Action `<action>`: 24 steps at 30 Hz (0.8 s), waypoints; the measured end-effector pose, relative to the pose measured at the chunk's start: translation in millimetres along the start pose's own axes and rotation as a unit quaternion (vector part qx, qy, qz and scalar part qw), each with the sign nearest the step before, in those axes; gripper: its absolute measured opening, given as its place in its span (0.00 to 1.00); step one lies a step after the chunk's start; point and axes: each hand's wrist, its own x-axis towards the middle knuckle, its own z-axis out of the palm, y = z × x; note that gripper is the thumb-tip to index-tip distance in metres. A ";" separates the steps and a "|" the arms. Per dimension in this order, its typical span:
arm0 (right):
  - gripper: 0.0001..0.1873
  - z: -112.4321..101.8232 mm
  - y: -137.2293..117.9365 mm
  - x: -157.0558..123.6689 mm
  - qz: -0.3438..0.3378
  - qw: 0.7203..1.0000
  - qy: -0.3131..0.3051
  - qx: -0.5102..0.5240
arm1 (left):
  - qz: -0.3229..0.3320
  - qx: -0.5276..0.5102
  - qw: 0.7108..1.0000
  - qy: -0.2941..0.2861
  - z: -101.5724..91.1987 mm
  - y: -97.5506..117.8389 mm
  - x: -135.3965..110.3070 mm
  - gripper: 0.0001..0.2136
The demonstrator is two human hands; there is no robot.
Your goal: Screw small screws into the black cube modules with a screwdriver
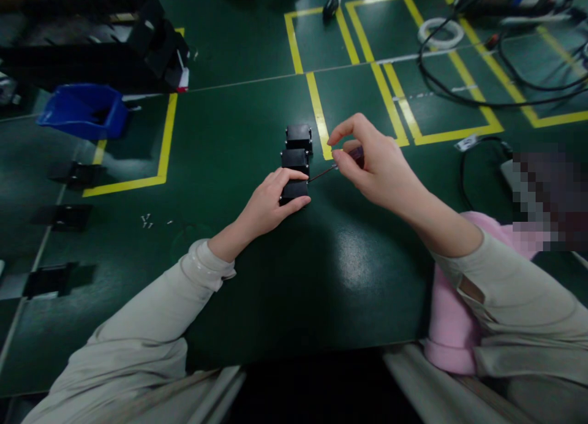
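Note:
Three small black box-like parts stand in a row on the green table, with small shiny spots at their corners. My left hand (267, 202) grips the nearest black part (293, 192) between thumb and fingers. Just beyond it are the middle black part (294, 159) and the far black part (298, 133). In my right hand (381, 166) is a thin screwdriver (323, 173) with a dark handle mostly hidden by the fingers. Its shaft slants down to the left, and the tip meets the right side of the nearest part, close to my left fingertips.
Several tiny screws (147, 220) lie left of my left forearm. A blue bin (85, 111), a large black rack (147, 41) and several dark parts (68, 217) occupy the left. A white ring (440, 33) and black cables (452, 93) lie right. Pink cloth (452, 332) is under my right sleeve.

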 end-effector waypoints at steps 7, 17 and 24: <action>0.05 -0.7 -2.2 0.2 -0.007 1.000 0.007 -0.010 | 0.009 -0.003 1.000 0.003 -1.0 -0.8 0.0 0.19; 0.04 0.8 0.4 0.1 -0.013 1.000 0.020 -0.017 | 0.000 0.002 1.000 -0.003 -0.2 0.4 0.5 0.20; 0.06 0.5 0.6 -0.7 -0.015 0.999 0.006 -0.030 | -0.003 0.000 1.000 -0.003 -0.7 -0.1 0.7 0.20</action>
